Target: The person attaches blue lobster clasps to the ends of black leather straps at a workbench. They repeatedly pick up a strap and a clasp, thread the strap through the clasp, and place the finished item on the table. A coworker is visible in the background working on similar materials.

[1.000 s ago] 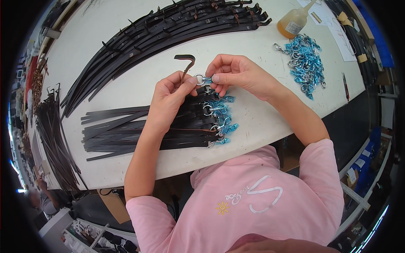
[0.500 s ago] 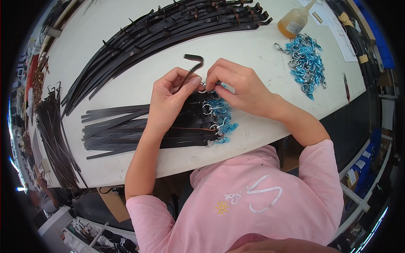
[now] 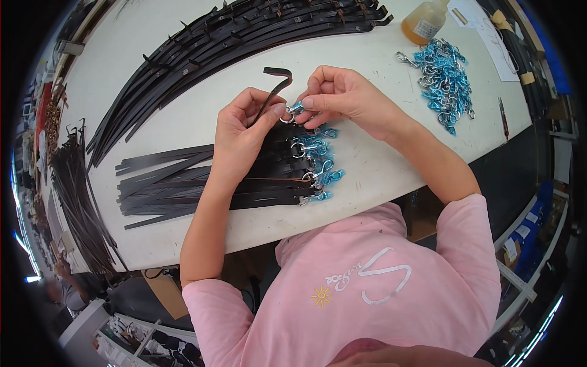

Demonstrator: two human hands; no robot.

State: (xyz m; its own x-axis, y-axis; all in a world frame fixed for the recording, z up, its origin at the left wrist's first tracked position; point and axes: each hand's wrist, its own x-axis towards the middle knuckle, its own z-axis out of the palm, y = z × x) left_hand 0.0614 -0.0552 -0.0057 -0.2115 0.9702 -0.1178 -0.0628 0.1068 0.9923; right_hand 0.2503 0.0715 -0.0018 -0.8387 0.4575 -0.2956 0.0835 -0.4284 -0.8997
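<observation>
Black strap [image 3: 273,93], hooked tip toward one o'clock, stands pinched in the left hand [image 3: 240,131]; at that hand's three o'clock, the right hand [image 3: 351,103] grips a blue-wrapped silver clasp [image 3: 295,109] between both.

Clasps [image 3: 444,84] look shiny metal, straps [image 3: 269,191] leathery.

From where I'm standing, a narrow black strap [image 3: 278,90] is rising in midscene, leaning rightward, its free far end bending back to the left and its brownish edge showing; its lower part is staying hidden from me. Just to its right, a silvery metal clasp [image 3: 296,109] is tilting, its round ring facing left and near, blue film covering its right part.
</observation>
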